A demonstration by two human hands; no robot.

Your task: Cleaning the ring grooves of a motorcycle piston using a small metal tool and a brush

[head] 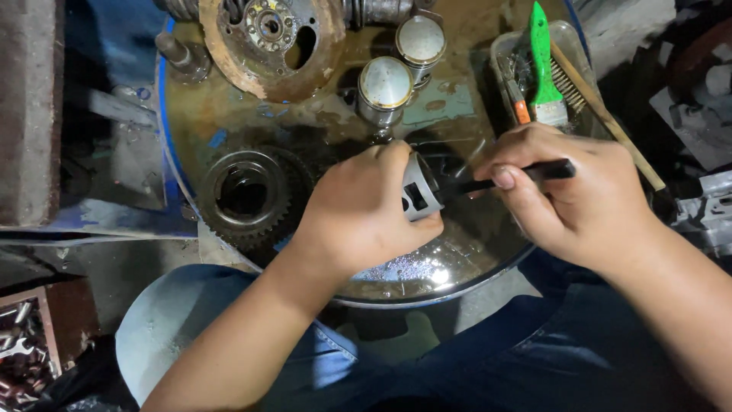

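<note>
Clamped in the left hand [358, 210] is a small metal piston [418, 187], the fingers curled over its top and the thumb under it, so only its open end shows. This hand comes up from the lower left, the forearm bare, the wrist a little bent inward. The piston lies on its side above the dark oily liquid in the round metal basin [488, 263]; its long axis runs almost level, and the open skirt end points to the right, toward the other hand.

Closed around a thin black-handled tool [518, 177] is the right hand [579, 198], the thumb pressing along the handle and the fingers folded behind it. This arm enters from the lower right. The tool lies nearly level too, its working end pointing left, into the open end of the piston; its tip I cannot see clearly.

Behind the hands two more pistons [385, 88] stand upright in the basin. A large gear [248, 191] lies flat at the left, and a rusty round plate [267, 46] is at the top. A green-handled brush [543, 65] rests in a small tray [499, 57] at the upper right.
</note>
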